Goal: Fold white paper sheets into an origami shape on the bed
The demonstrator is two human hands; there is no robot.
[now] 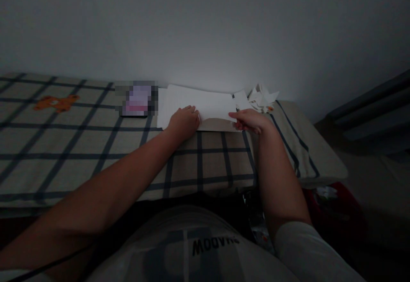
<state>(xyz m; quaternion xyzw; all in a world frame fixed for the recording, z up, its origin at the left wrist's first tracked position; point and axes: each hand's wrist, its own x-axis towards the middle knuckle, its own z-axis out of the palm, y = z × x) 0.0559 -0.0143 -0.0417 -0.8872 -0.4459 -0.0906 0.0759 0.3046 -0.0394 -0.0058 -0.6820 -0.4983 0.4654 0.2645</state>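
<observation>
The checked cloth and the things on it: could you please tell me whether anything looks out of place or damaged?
Yes: the crumpled white paper lies in a loose heap near the wall, behind the right hand; its bent, jagged pieces look untidy beside the flatter white sheets under the left hand.

Phone [138,98], checked cloth [83,139], red bin [351,205].

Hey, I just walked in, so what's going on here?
Someone is handling white paper on a checked cloth by the wall. Their left hand rests on it, while the right hand pinches its near right corner, the near edge bowed up between them. Crumpled white scraps lie just beyond the right hand. Off to the left are a pixelated item and a flat orange piece.
</observation>
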